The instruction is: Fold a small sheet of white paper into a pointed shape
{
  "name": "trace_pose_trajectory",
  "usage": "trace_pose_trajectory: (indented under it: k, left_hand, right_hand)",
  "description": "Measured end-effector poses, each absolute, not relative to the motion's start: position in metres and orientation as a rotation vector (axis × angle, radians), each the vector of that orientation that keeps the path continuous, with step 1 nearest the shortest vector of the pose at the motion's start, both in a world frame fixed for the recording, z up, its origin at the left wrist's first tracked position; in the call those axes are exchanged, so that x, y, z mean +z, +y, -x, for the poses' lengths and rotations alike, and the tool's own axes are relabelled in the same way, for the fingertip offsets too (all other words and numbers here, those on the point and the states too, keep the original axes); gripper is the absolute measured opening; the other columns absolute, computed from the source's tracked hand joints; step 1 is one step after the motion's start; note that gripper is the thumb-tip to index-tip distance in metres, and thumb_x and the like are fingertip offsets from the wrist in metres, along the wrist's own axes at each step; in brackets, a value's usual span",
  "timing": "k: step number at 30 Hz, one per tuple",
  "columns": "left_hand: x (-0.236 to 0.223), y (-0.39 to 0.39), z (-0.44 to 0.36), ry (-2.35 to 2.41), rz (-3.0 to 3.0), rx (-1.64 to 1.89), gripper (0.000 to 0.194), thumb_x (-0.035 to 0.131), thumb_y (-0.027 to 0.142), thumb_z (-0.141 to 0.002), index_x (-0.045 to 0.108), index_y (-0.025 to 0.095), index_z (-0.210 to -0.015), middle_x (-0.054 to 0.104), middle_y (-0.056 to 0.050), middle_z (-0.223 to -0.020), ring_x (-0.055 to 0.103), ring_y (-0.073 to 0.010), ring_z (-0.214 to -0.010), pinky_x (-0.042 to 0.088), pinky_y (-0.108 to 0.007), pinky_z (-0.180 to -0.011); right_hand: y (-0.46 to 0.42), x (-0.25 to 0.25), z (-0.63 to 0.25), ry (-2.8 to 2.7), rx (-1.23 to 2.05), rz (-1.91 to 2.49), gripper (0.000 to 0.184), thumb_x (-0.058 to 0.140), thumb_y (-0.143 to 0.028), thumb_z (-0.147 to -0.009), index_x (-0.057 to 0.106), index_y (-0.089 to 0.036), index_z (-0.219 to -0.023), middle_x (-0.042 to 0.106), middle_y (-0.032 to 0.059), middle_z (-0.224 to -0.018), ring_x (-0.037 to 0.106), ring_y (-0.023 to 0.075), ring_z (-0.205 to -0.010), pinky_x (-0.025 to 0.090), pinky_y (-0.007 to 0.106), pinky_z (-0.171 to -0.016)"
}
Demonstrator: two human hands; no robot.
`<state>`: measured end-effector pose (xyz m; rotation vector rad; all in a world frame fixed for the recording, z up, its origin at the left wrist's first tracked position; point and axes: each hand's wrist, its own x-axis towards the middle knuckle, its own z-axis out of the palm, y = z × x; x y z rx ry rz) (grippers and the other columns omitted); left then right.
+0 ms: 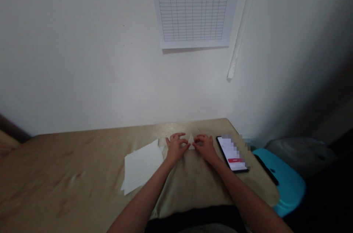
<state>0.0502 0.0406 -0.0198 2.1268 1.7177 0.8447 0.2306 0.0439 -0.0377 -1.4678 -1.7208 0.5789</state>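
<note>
A small folded piece of white paper (pixel 191 142) with a pointed top lies between my hands on the brown-covered table (pixel 91 167). My left hand (pixel 176 147) pinches its left side between thumb and forefinger, the other fingers spread. On the other side, my right hand (pixel 204 146) pinches the paper's right edge, its fingers curled. Left of my left forearm sits a loose stack of lined white sheets (pixel 143 167), partly covered by that arm. To the right of my right hand lies a phone (pixel 233 155) with its screen lit.
A printed table sheet (pixel 194 16) hangs on the white wall, with a white strip (pixel 239 34) beside it. Past the table's right edge stands a turquoise plastic object (pixel 289 181), with a greyish translucent item (pixel 300 150) behind it.
</note>
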Motion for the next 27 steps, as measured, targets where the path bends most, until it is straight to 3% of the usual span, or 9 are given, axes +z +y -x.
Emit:
trace_pose_trajectory:
  k: [6, 10, 17, 27]
  left_hand:
    - [-0.0193, 0.0398, -0.0515, 1.79, -2.145, 0.768, 0.007, 0.073, 0.036, -0.083, 0.077, 0.03, -0.082, 0.061, -0.001, -0.136, 0.041, -0.0308, -0.134, 0.008, -0.075, -0.114]
    - [-0.0216, 0.0399, -0.0527, 1.843, -2.169, 0.708, 0.009, 0.074, 0.038, -0.082, 0.076, 0.029, -0.083, 0.058, -0.003, -0.139, 0.039, -0.0327, -0.135, 0.009, -0.078, -0.112]
    - [-0.0207, 0.0382, -0.0526, 1.885, -2.167, 0.706, 0.029, 0.074, 0.038, -0.082, 0.07, 0.036, -0.111, 0.052, -0.005, -0.143, 0.037, -0.0317, -0.137, 0.011, -0.075, -0.113]
    - [-0.0156, 0.0385, -0.0501, 1.808, -2.257, 0.615, 0.012, 0.073, 0.044, -0.084, 0.078, 0.048, -0.094, 0.045, 0.003, -0.154, 0.035, -0.0354, -0.14, 0.002, -0.081, -0.11]
  right_hand:
    - [0.0432, -0.0403, -0.2251, -1.813, 0.522, 1.568, 0.016, 0.065, -0.029, -0.086, 0.071, -0.024, -0.099, 0.071, 0.0075, -0.11, 0.052, 0.0279, -0.123, 0.004, 0.062, -0.116]
    - [0.0449, -0.0428, -0.2225, -1.899, 0.391, 1.669, 0.021, 0.065, -0.033, -0.088, 0.071, -0.028, -0.107, 0.067, 0.0077, -0.119, 0.045, 0.0311, -0.126, 0.01, 0.061, -0.114]
    - [0.0452, -0.0414, -0.2228, -1.945, 0.319, 1.715, 0.021, 0.066, -0.036, -0.088, 0.073, -0.031, -0.108, 0.065, 0.0073, -0.119, 0.044, 0.0301, -0.123, 0.016, 0.056, -0.112]
    - [0.0465, -0.0433, -0.2221, -1.931, 0.303, 1.726, 0.02, 0.066, -0.04, -0.089, 0.074, -0.029, -0.104, 0.064, 0.008, -0.118, 0.046, 0.0299, -0.121, 0.016, 0.057, -0.112]
